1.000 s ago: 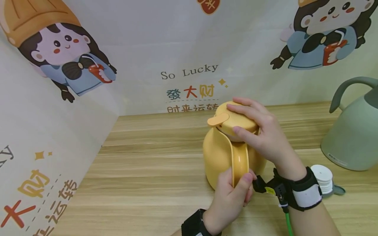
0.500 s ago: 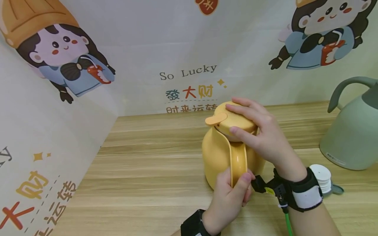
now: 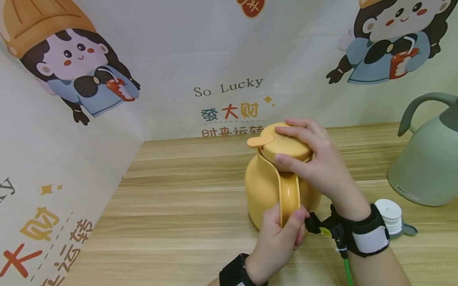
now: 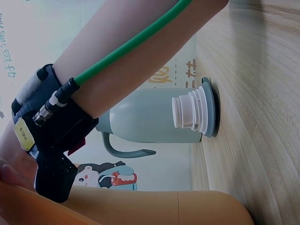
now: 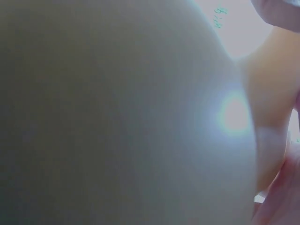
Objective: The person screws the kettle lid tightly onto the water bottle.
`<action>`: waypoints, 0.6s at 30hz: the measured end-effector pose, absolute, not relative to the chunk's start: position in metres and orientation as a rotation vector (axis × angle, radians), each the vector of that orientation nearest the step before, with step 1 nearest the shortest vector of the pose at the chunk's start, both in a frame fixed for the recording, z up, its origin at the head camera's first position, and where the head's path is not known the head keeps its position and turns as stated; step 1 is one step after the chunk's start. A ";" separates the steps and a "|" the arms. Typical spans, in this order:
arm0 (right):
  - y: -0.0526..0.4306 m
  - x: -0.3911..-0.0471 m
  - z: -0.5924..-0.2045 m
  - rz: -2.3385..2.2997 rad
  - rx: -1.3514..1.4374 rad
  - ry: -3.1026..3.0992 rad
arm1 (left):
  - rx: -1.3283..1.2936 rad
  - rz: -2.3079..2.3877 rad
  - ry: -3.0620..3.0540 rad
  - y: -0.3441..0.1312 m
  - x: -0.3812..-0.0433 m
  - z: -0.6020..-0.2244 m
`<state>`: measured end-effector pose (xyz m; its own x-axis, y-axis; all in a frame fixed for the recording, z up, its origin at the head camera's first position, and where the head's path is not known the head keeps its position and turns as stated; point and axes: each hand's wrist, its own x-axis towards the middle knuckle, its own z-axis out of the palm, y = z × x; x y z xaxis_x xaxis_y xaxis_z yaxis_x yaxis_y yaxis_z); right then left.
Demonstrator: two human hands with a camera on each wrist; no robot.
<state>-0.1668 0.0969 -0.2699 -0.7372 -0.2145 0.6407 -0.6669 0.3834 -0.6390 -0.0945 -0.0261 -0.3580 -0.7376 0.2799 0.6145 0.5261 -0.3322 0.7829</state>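
Observation:
In the head view a yellow thermos jug (image 3: 259, 190) stands upright on the wooden table. My left hand (image 3: 280, 240) grips its handle (image 3: 290, 194) near the bottom, thumb on the right side. The yellow lid (image 3: 288, 145) sits in the jug's mouth, its flat orange tab (image 3: 260, 141) pointing left. Over the lid, my right hand (image 3: 323, 163) holds it, with fingers on the far side and thumb on the near side. In the right wrist view a blurred surface close to the camera, seemingly the jug body (image 5: 140, 122), fills most of the picture.
A green thermos jug (image 3: 425, 163) stands at the right with its handle toward the back. In front of it lies a stopper (image 3: 390, 214) with a white ribbed part on top and a grey-green base. A printed cloth (image 3: 171, 59) hangs behind the table.
My right hand has turned the lid slightly; its tab has swung toward the back and farther left. The left hand keeps its grip on the handle, and the jug body stays in place.

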 end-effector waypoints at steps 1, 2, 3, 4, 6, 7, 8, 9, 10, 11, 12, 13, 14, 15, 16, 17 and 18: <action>0.097 -0.167 -0.270 1.318 0.748 -2.193 | -1.050 -2.198 -1.708 -0.026 -0.094 -0.358; 0.097 -0.168 -0.270 1.314 0.739 -2.198 | -1.047 -2.196 -1.711 -0.026 -0.094 -0.358; 0.098 -0.168 -0.271 1.310 0.730 -2.204 | -1.045 -2.194 -1.715 -0.026 -0.094 -0.358; 0.098 -0.169 -0.271 1.308 0.725 -2.208 | -1.043 -2.191 -1.717 -0.026 -0.094 -0.358; 0.098 -0.170 -0.271 1.306 0.720 -2.217 | -1.042 -2.188 -1.718 -0.026 -0.094 -0.356; 0.098 -0.170 -0.270 1.306 0.719 -2.219 | -1.043 -2.187 -1.718 -0.026 -0.094 -0.355; 0.098 -0.171 -0.270 1.304 0.721 -2.220 | -1.045 -2.186 -1.717 -0.027 -0.093 -0.353; 0.098 -0.171 -0.270 1.301 0.727 -2.220 | -1.047 -2.186 -1.716 -0.027 -0.092 -0.352; 0.098 -0.171 -0.270 1.298 0.733 -2.218 | -1.049 -2.187 -1.714 -0.027 -0.092 -0.350; 0.099 -0.172 -0.270 1.293 0.742 -2.218 | -1.052 -2.186 -1.712 -0.027 -0.091 -0.349; 0.099 -0.172 -0.270 1.281 0.756 -2.215 | -1.054 -2.185 -1.712 -0.027 -0.091 -0.348; 0.100 -0.173 -0.270 1.269 0.777 -2.209 | -1.053 -2.185 -1.714 -0.027 -0.091 -0.347; 0.102 -0.173 -0.270 1.258 0.803 -2.203 | -1.051 -2.185 -1.718 -0.027 -0.091 -0.347; 0.103 -0.174 -0.270 1.249 0.834 -2.197 | -1.049 -2.183 -1.722 -0.027 -0.091 -0.348; 0.104 -0.174 -0.269 1.240 0.867 -2.189 | -1.047 -2.180 -1.726 -0.027 -0.091 -0.349; 0.106 -0.175 -0.269 1.231 0.905 -2.181 | -1.046 -2.177 -1.728 -0.027 -0.092 -0.350; 0.108 -0.175 -0.268 1.221 0.942 -2.171 | -1.045 -2.173 -1.730 -0.027 -0.092 -0.351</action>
<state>-0.1750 0.1075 -0.2683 -0.6513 -0.3335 0.6816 -0.7557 0.3667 -0.5427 -0.0925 -0.0271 -0.3513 -0.7389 0.2807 0.6125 0.5341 -0.3101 0.7865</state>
